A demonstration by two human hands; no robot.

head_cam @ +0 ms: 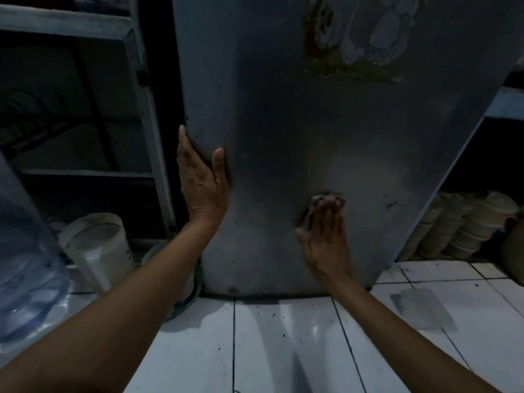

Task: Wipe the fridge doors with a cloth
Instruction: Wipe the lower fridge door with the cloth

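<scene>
Grey metal fills the middle of the view: the fridge door (pixel 297 131), dull and smudged, with a faded sticker (pixel 351 38) high on it. The left hand (pixel 202 180) clasps the door's left edge, fingers hooked round the side and thumb lying on the front, most likely to steady the door against the push of wiping. The right hand (pixel 326 231) lies flat with straight fingers low on the door, pressing a small dark cloth (pixel 323 198) against the metal; only a bit of the cloth shows past the fingertips. Its grip is therefore an open, pressing one, not a clutch.

Above and to the right of the cloth the door offers wide bare room for strokes. Downward the room is short, as the door's bottom edge meets the white tiled floor (pixel 283 336). Left of the fridge stand a shelf frame (pixel 147 109), a white bucket (pixel 96 245) and a water jug (pixel 25 265), crowding that side. Stacked bowls (pixel 465 222) sit in the dark on the right.
</scene>
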